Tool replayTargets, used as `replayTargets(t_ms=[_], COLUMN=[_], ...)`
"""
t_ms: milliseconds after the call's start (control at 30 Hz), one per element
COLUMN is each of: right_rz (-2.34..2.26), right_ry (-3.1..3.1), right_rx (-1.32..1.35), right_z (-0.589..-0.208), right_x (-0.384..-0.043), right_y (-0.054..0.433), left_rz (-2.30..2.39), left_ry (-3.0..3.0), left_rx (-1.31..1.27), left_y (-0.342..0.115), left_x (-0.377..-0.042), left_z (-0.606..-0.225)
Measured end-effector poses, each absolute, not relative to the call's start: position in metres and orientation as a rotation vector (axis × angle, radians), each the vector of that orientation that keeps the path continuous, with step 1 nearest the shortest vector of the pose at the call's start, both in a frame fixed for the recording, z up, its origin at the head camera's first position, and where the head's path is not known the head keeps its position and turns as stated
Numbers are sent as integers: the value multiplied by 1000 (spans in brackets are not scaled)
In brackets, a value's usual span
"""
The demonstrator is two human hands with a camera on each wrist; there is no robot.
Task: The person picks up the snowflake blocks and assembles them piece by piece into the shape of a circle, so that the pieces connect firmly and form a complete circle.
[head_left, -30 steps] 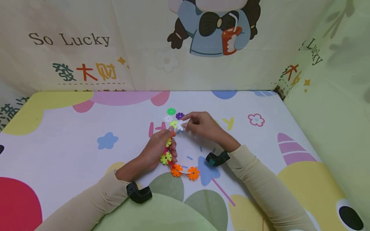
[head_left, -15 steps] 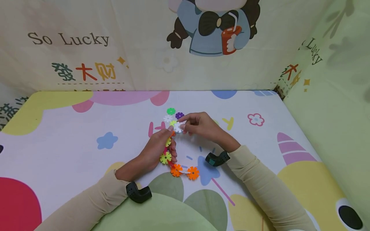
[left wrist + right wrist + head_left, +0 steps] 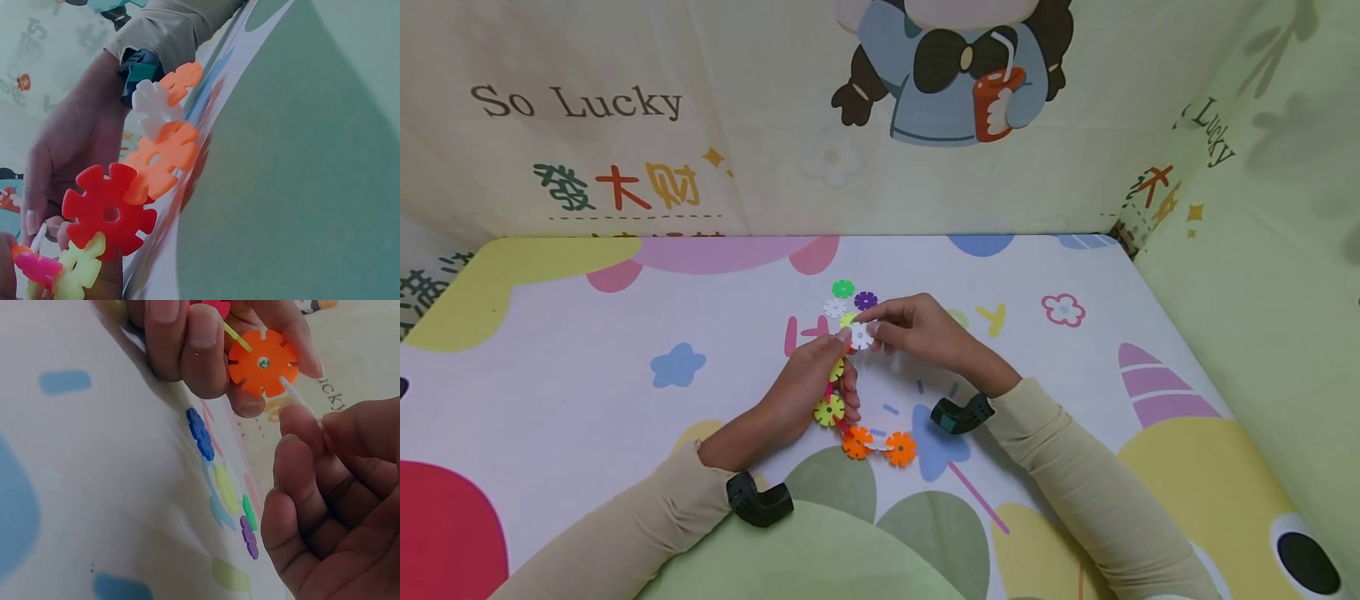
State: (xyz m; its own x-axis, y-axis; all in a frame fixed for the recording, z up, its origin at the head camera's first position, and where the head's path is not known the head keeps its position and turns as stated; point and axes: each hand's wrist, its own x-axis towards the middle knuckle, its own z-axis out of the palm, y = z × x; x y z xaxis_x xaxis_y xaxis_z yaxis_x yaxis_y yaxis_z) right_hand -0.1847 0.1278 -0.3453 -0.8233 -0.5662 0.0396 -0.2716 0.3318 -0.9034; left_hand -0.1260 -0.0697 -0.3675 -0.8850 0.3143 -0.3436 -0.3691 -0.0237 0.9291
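My left hand (image 3: 801,387) grips a chain of slotted plastic snowflake discs (image 3: 830,410) near its upper end. Yellow, pink, red, orange and white discs make up the chain, which hangs past the hand and ends in an orange disc (image 3: 900,449). Between thumb and fingers, my right hand (image 3: 925,333) pinches a loose-ended white snowflake disc (image 3: 861,336). In the right wrist view, that white disc is edge-on, its rim at a slot of the orange disc (image 3: 263,362) held by the left fingers. A red disc (image 3: 109,209) shows large in the left wrist view.
Beyond the hands, green (image 3: 843,288), purple (image 3: 866,300), white (image 3: 835,308) and yellow (image 3: 847,320) discs lie on the patterned tabletop (image 3: 737,308). A blue disc (image 3: 200,434) lies there too in the right wrist view. A printed cloth (image 3: 760,108) rises behind the table.
My right hand has brought the white disc slightly left and down, up against the chain's top end, and turned its face more to the head camera. The left hand has stayed in place.
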Motion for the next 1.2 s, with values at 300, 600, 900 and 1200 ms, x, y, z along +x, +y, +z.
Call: replayTargets(t_ms=[300, 600, 900, 1200], right_rz=[-1467, -1472, -1464, -1416], right_ry=[2311, 2300, 2312, 2374], right_rx=[-756, -764, -747, -728], right_z=[-346, -345, -346, -345], right_x=[-184, -182, -180, -179], right_y=[127, 124, 120, 120], left_rz=[1943, 1940, 1935, 1917], left_ry=[1814, 1830, 1838, 1857], left_rx=[-19, 39, 1, -16], left_y=[-72, -74, -74, -71], left_x=[-126, -126, -125, -126], left_z=[-371, -372, -371, -369])
